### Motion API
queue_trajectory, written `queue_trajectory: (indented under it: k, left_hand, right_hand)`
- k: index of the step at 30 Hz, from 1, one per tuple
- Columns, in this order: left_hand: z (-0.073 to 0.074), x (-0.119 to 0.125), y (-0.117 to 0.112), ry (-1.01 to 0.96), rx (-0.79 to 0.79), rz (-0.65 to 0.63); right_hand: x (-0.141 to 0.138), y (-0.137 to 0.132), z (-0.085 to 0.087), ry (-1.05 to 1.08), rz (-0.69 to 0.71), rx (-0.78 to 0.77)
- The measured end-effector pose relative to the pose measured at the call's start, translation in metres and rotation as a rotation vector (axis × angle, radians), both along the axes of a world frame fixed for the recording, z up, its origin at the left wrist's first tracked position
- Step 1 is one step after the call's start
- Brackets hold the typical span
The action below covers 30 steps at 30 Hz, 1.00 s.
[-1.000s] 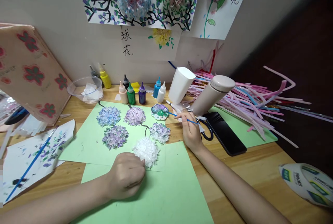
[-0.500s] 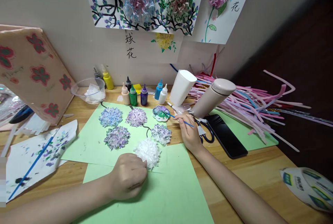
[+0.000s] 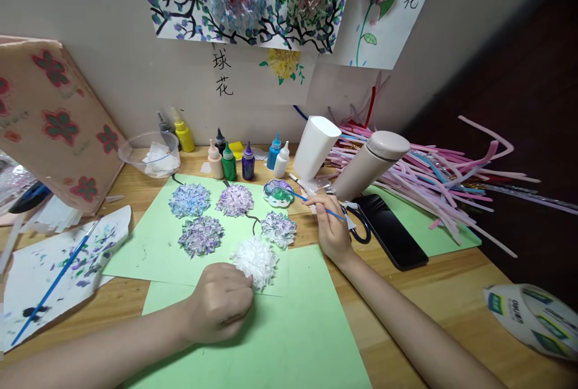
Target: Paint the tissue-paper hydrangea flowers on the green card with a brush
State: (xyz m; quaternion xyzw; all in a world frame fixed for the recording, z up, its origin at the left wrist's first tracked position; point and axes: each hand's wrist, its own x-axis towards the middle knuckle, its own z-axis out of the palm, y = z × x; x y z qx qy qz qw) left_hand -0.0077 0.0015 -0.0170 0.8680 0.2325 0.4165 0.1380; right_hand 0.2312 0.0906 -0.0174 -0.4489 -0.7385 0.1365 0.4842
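Gripping a blue paintbrush point(image 3: 335, 214) in the right hand point(image 3: 332, 229), well apart from the left hand point(image 3: 221, 304), with bristles at the right edge of the palette point(image 3: 277, 193). Curling the left against the near side of the white flower point(image 3: 255, 262), lying on green paper point(image 3: 289, 341) left of the right hand; cannot tell whether pinching any petals.

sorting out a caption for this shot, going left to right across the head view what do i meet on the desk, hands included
Loose blue paintbrush → clear plastic bowl → left hand → paint palette → right hand holding a thin blue brush → black phone → white-and-green labelled roll.
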Motion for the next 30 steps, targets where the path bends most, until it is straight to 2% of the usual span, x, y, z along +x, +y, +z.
queue_trajectory:
  k: [3,7,10,16,20,25,30]
  left_hand:
    - [0.001,0.000,0.000,-0.002,0.000,0.002]
    - [0.001,0.001,0.001,-0.017,0.014,0.011]
    - [0.001,0.001,0.001,-0.018,0.017,0.012]
    - [-0.002,-0.001,0.001,-0.007,0.023,0.022]
    - [-0.003,-0.001,0.001,0.000,0.024,0.022]
    - [-0.004,-0.001,0.001,0.003,0.006,0.009]
    - [-0.003,-0.002,0.002,0.012,-0.004,0.000]
  right_hand:
    - [0.004,-0.011,0.005,0.196,-0.021,-0.030]
    - [0.012,-0.035,0.008,0.582,0.006,-0.222]
    - [0.019,-0.052,0.004,0.731,0.007,-0.309]
    - [0.023,-0.064,-0.007,0.648,0.055,-0.276]
    - [0.022,-0.064,-0.008,0.533,0.109,-0.299]
    - [0.024,-0.065,-0.009,0.525,0.132,-0.256]
    - [0.025,-0.067,-0.009,0.464,0.168,-0.288]
